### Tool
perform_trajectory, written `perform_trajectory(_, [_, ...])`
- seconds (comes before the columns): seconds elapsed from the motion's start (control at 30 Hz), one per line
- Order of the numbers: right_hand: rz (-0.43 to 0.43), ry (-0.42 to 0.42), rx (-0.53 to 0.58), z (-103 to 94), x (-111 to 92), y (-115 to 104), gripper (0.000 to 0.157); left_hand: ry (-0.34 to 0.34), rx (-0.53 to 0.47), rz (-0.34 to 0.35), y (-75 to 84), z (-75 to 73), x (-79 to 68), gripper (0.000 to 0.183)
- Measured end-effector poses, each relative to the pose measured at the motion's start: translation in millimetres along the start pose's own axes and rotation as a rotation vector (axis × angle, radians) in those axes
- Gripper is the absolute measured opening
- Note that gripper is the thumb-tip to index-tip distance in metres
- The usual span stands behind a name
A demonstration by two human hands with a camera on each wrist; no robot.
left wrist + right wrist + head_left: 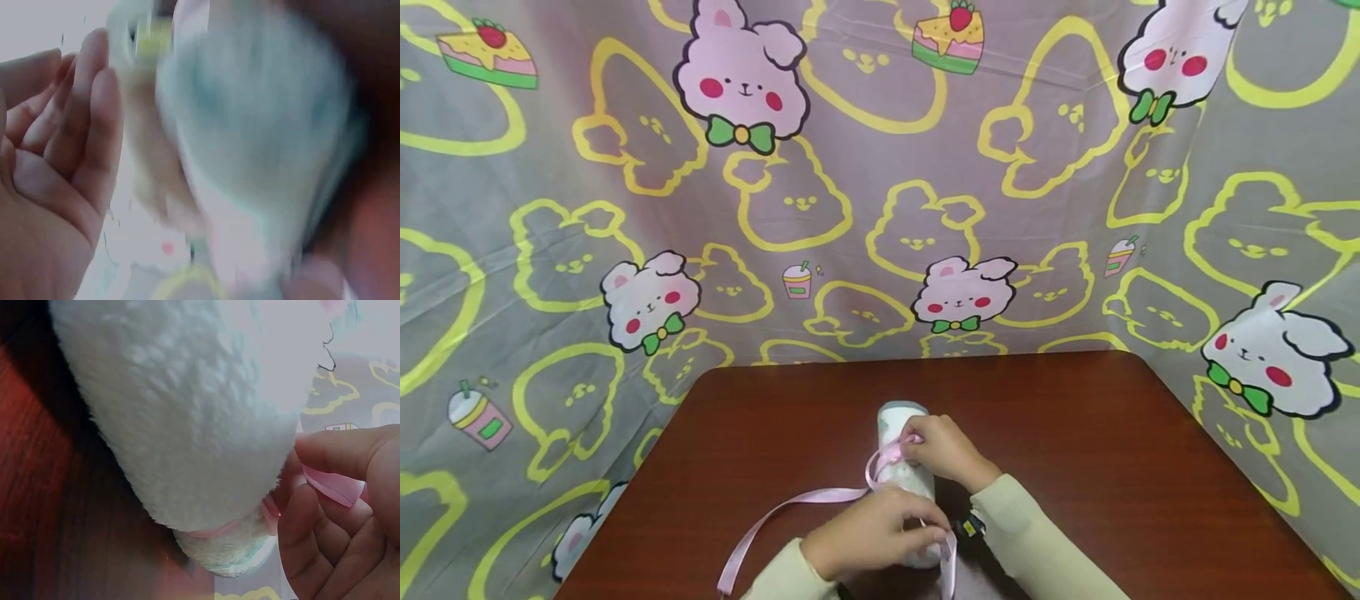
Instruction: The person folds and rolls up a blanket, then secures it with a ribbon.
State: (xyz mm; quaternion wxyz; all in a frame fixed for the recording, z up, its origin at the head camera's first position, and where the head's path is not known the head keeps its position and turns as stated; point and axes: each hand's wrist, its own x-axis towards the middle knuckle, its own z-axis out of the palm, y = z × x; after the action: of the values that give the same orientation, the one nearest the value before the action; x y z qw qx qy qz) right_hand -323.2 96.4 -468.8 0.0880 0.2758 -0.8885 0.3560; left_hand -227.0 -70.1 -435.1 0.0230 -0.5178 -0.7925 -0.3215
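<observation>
A rolled fluffy white towel (pixel 908 479) with pale green patches lies lengthwise on the table, pointing away from me. Around its far part runs a pink ribbon (pixel 890 455), with one long tail trailing to the left. My right hand (pixel 946 450) pinches the ribbon near the wrap; in the right wrist view a short pink piece (pixel 337 487) shows between thumb and fingers. Over the towel's near part, my left hand (pixel 880 529) holds another length of ribbon (pixel 950 562) at its fingertips, which hangs toward me. The left wrist view blurs the towel (pixel 256 106).
The dark red-brown wooden table (pixel 775 417) extends to both sides and behind the towel. A patterned cloth curtain (pixel 865 167) with rabbits encloses the back and sides. A black strap with a small yellow-marked device (pixel 972 527) sits at the right wrist.
</observation>
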Motion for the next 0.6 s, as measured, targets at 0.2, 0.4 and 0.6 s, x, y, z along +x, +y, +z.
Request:
perform_trajectory(0.2, [0.031, -0.020, 0.053, 1.7, 1, 1, 0.007, 0.286, 0.083, -0.315, -62.5, -34.3, -3.0, 0.007])
perform_trajectory(0.4, [0.033, -0.011, 0.072, 2.5, 0, 3, 0.011, 0.166, -0.055, -0.451, -97.0, -38.4, 1.8, 0.015])
perform_trajectory(0.6, [0.025, 0.012, 0.090, -0.5, 2, 1, 0.014, 0.104, -0.140, -0.482, -105.7, -36.6, 10.0, 0.008])
